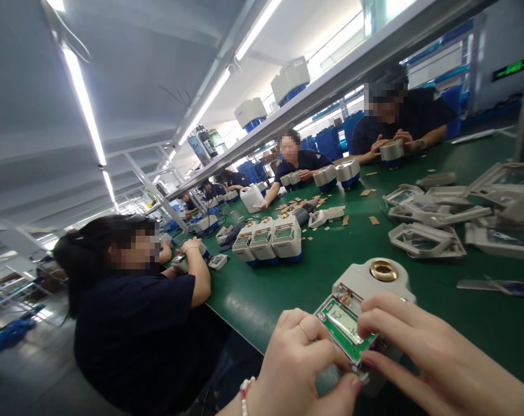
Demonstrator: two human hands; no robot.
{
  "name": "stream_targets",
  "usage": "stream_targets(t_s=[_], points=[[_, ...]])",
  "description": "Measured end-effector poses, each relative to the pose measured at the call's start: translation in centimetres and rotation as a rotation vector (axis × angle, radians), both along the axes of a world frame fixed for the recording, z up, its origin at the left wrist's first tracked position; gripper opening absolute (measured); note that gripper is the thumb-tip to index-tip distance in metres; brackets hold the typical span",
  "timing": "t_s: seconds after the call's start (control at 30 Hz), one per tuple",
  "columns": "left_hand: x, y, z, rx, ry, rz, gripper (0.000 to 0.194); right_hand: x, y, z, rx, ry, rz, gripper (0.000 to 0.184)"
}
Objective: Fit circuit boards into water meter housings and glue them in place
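A pale meter unit (348,283) with a brass threaded ring (383,270) on top sits at the table's near edge. Its front is uncovered, showing a green circuit board (357,351) with a small display (345,323) and thin wires above it. My left hand (303,352) is curled around the near left edge of the unit, thumb at the lower corner. From the other side, my right hand (411,341) has its fingers closed over the right part of the board, covering some of it. A greyish piece (328,378) shows partly beneath my left fingers.
Several similar open units (268,240) stand in a row ahead. Loose cover frames (426,238) pile at right, near a flat blade-like tool (482,285). Cardboard scraps (374,220) lie on the green table (331,248). Co-workers sit at left (132,323) and across; a shelf (331,86) runs overhead.
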State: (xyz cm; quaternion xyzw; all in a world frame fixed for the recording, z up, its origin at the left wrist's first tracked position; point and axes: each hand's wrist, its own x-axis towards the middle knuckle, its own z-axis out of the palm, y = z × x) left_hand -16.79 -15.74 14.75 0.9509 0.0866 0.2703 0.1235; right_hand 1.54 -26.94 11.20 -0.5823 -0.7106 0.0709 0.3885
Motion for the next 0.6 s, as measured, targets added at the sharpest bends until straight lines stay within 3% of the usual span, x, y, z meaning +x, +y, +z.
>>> stream_targets(t_s=[0.4,0.6], points=[[-0.1,0.7,-0.4,0.127,-0.026,-0.041,0.008,0.2,0.1,-0.9,-0.031,-0.012,-0.015,0.009],[0.1,1.6,-0.2,0.138,0.033,-0.082,0.014,0.0,0.1,0.8,0.033,-0.057,-0.029,0.014]])
